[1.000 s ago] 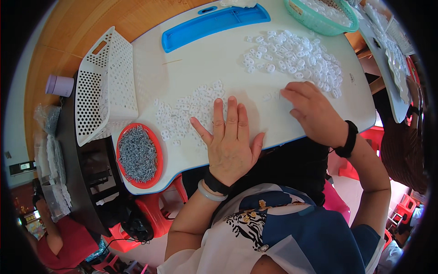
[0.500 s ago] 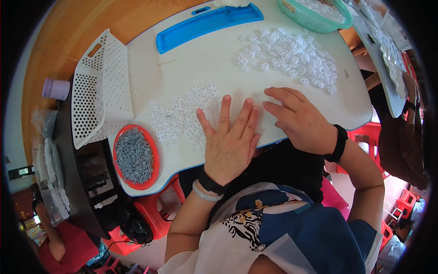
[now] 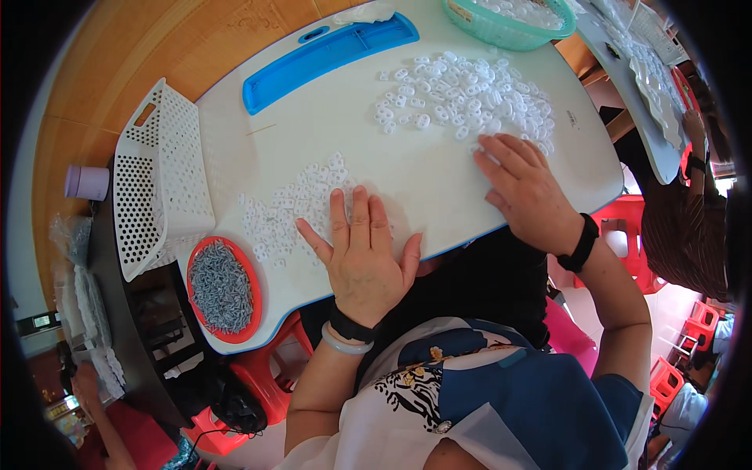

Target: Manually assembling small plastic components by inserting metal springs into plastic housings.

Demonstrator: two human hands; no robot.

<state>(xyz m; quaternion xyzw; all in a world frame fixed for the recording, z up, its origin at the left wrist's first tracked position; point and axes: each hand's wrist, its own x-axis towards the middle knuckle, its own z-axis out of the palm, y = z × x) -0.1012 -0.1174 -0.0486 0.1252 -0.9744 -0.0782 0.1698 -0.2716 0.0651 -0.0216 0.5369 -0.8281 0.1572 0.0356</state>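
Note:
My left hand (image 3: 364, 266) lies spread on the white table (image 3: 423, 184), its fingertips at the near right edge of a scatter of small white plastic pieces with holes (image 3: 286, 207). My fingers partly cover those pieces, and nothing shows in the grip. Farther right, my right hand (image 3: 533, 196) reaches to the near edge of a heap of larger, rounded white plastic pieces (image 3: 470, 90). Its fingers are stretched out and touch or hover over the closest ones; I cannot tell which. Whatever lies under those fingertips is hidden.
A red oval dish (image 3: 257, 305) of small grey screw-like parts (image 3: 222, 286) sits at the left edge by a white perforated basket (image 3: 184, 184). Toward the back are a blue tray (image 3: 329, 66) and a green basket (image 3: 513, 35). Other people sit at both sides.
My right hand has moved to the heap of larger pieces. My left hand has moved slightly left and nearer, its thumb now spread out. The whole view has shifted a little.

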